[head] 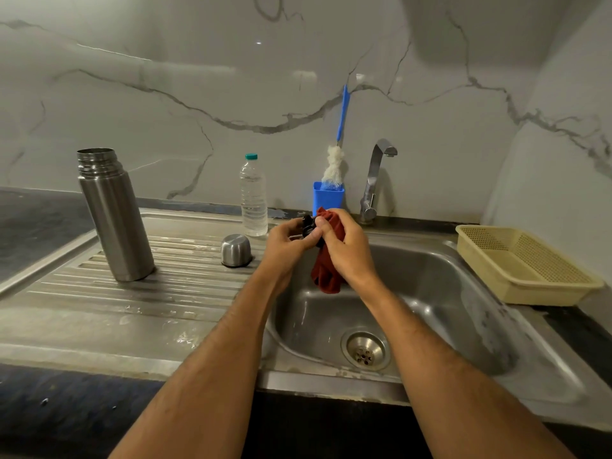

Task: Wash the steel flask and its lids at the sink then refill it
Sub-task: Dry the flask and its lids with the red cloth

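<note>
Your left grip [287, 241] pinches the small black inner lid [308, 225] over the near edge of the sink [430, 270], while your right grip [344, 246] is wrapped round the red cloth [326, 276], thumb pressing it onto the lid. Judging by that, you are wiping the lid: turn it in your fingers so the cloth reaches the grooves, and keep it over the basin. Left of your grips, the steel cup lid [235, 250] sits upside down on the drainboard; farther left stands the open steel flask [114, 217]. Behind are the water bottle [253, 197], the bottle brush [333, 167] and the tap [376, 180].
</note>
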